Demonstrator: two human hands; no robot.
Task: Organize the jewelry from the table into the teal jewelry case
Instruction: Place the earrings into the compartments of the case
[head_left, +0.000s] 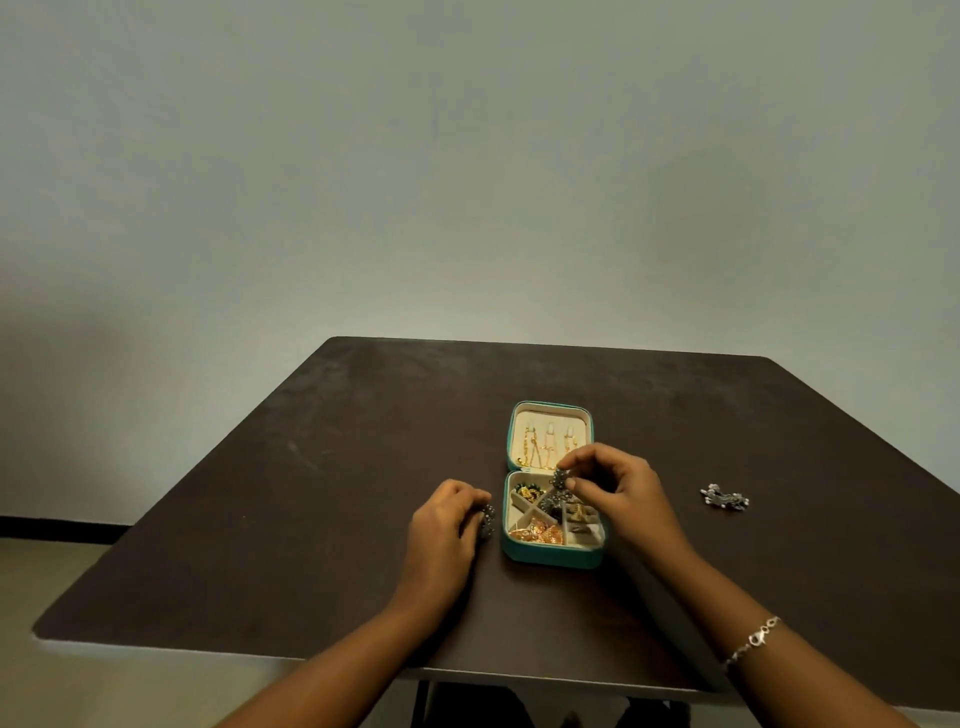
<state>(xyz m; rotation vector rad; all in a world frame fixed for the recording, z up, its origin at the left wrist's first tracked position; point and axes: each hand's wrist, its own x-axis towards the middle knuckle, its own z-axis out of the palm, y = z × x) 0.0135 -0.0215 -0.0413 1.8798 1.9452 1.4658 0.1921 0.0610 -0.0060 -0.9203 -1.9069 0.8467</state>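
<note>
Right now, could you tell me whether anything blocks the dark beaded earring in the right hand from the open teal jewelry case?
Nothing visible does. The right hand pinches the dark beaded earring just above the open teal jewelry case, whose compartments already hold other pieces.

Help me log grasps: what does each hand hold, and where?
Right hand pinches a dark earring by its top; left hand grips a second earring, where unclear.

Matt dark table (363, 467); metallic silver jewelry (724, 498).
</note>
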